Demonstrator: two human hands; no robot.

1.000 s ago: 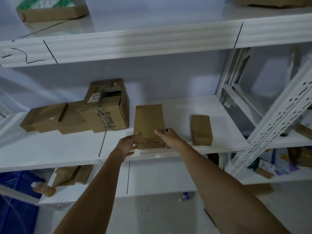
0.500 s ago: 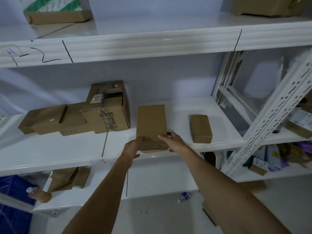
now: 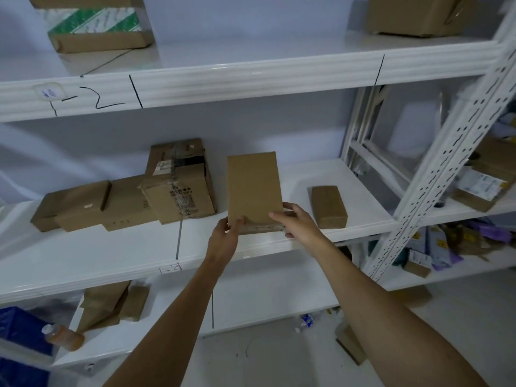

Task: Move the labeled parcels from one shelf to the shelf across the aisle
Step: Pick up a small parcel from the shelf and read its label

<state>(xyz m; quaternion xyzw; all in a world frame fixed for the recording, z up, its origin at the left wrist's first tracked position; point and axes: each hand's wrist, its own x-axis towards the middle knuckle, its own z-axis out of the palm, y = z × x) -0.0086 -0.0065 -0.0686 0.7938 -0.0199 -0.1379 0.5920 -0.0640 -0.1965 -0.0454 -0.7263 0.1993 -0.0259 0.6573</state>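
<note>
A flat brown cardboard parcel (image 3: 253,188) lies on the middle white shelf (image 3: 111,252), its near end toward me. My left hand (image 3: 225,236) grips its near left corner, thumb on top. My right hand (image 3: 300,223) holds the near right corner, fingers wrapped on the side. A small brown parcel (image 3: 329,206) lies to the right on the same shelf. To the left stand a taped, labeled box (image 3: 178,188) and two or three flatter boxes (image 3: 75,206).
The upper shelf carries a green-striped box (image 3: 97,26) and a brown box (image 3: 418,13). A slanted perforated white upright (image 3: 435,169) rises at the right, with more parcels behind it. Below lie brown packets (image 3: 109,303), a bottle (image 3: 64,336) and a blue bag (image 3: 22,325).
Both hands stay on the flat parcel's near end; it has slid a little farther onto the shelf. My view has shifted slightly right and up.
</note>
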